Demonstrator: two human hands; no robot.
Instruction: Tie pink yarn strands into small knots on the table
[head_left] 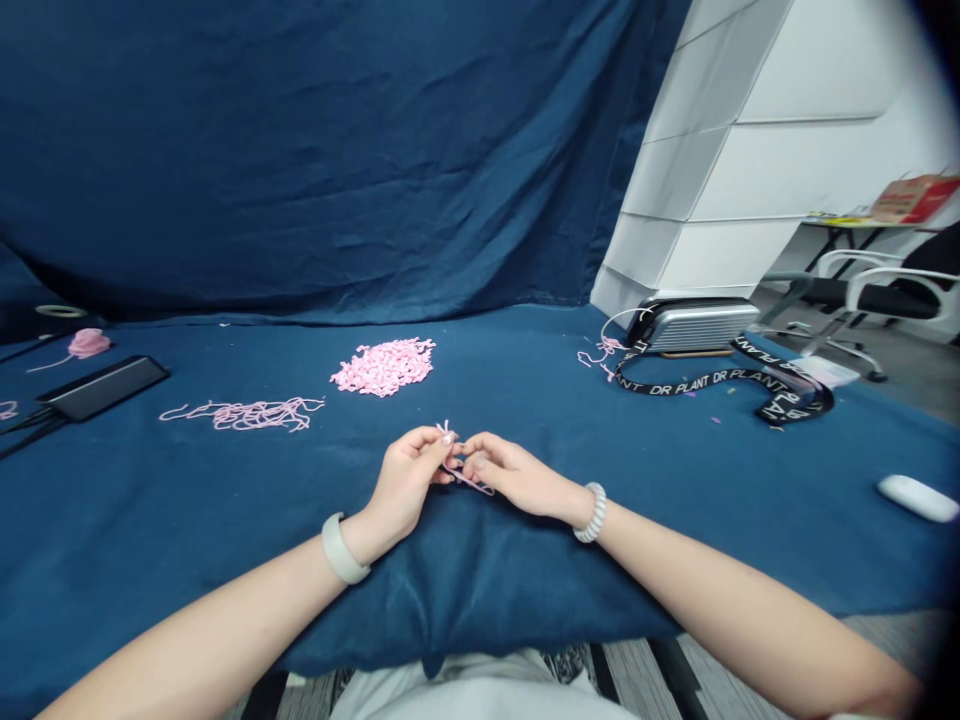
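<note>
Pink yarn (466,478) — between both hands (405,478) (517,475)

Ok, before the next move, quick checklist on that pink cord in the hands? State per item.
Pink cord held by both left hand and right hand: ok.
Both hands above the dark blue cushion: ok.
Knot or twist within the grip: cannot tell, it is hidden.
Pile of short pink pieces apart from the hands: ok.
Long pink strands lying uncrossed: not ok, they cross one another.
</note>
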